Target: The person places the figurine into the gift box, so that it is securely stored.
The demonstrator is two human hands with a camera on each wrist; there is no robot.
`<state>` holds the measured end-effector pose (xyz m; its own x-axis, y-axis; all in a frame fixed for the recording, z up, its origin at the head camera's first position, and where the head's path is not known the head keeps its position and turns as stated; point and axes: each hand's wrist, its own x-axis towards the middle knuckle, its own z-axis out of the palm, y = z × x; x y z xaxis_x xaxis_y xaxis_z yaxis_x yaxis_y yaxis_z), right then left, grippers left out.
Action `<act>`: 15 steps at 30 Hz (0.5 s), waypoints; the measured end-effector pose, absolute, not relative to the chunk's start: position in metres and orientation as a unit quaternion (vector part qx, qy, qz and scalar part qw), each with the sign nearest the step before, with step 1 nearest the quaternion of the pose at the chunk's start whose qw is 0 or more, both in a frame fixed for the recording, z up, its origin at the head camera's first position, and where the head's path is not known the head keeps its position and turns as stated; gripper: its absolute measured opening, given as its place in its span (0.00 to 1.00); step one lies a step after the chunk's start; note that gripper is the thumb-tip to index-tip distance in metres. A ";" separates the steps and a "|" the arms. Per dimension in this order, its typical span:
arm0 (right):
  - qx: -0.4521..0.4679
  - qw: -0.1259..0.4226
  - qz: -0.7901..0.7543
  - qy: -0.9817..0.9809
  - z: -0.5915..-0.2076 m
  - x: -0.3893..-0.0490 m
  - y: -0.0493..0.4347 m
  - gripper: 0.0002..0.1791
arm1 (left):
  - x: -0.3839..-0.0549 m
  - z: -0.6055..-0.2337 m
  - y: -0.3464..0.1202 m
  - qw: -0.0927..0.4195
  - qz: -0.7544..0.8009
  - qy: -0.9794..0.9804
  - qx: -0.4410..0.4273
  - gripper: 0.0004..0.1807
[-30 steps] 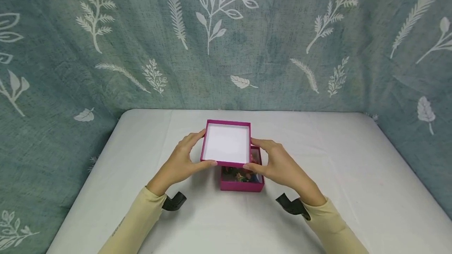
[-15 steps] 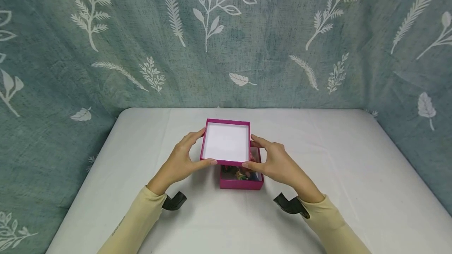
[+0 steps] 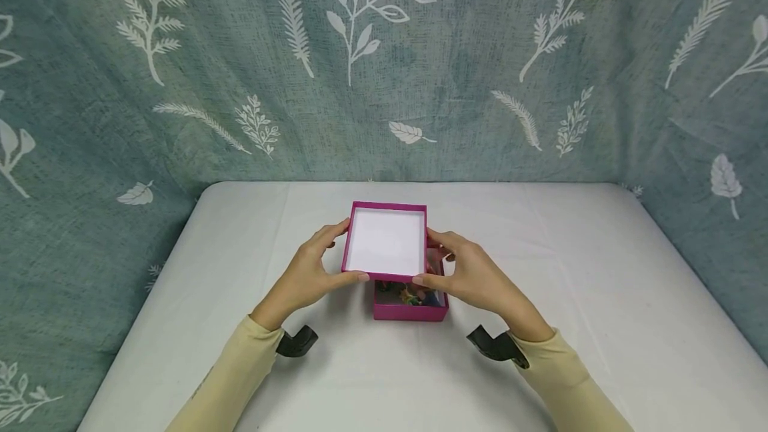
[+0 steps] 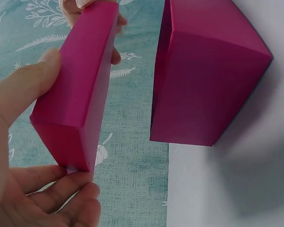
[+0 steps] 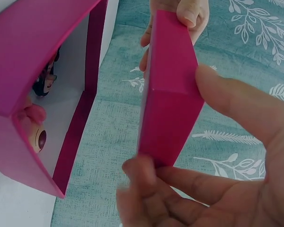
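A square magenta box lid [image 3: 387,241], its white inside facing up, is held level above the box by both hands. My left hand [image 3: 309,277] grips its left side, with the thumb on the near edge and fingers at the left edge. On the other side my right hand [image 3: 474,275] pinches the lid's right near corner between thumb and fingers. Below stands the magenta box [image 3: 411,313], open at the top and partly covered from view by the lid. Small colourful figures [image 3: 414,294] lie inside; the right wrist view shows a dark-haired figure [image 5: 47,78] and a pinkish one [image 5: 35,118].
A white cloth [image 3: 384,379] covers the table. Behind it and at the sides hangs a green-blue curtain [image 3: 384,119] with white leaf prints. Black straps [image 3: 297,342] sit at both wrists over the pale sleeves.
The lid stays nearly in place above the box. My right hand's fingers shift slightly at the lid's right edge, and the head view tilts a little.
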<state>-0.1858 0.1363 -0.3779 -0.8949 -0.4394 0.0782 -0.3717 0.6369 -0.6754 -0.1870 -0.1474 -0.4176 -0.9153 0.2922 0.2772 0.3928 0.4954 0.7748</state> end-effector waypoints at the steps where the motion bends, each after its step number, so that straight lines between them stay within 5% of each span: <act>1: -0.226 0.049 -0.363 0.903 -0.378 -0.186 0.136 0.46 | -0.187 -0.418 -0.147 0.056 -0.464 -0.861 -0.201 0.53; 15: -0.240 0.048 -0.368 0.897 -0.377 -0.186 0.136 0.47 | -0.188 -0.419 -0.149 0.035 -0.483 -0.849 -0.210 0.50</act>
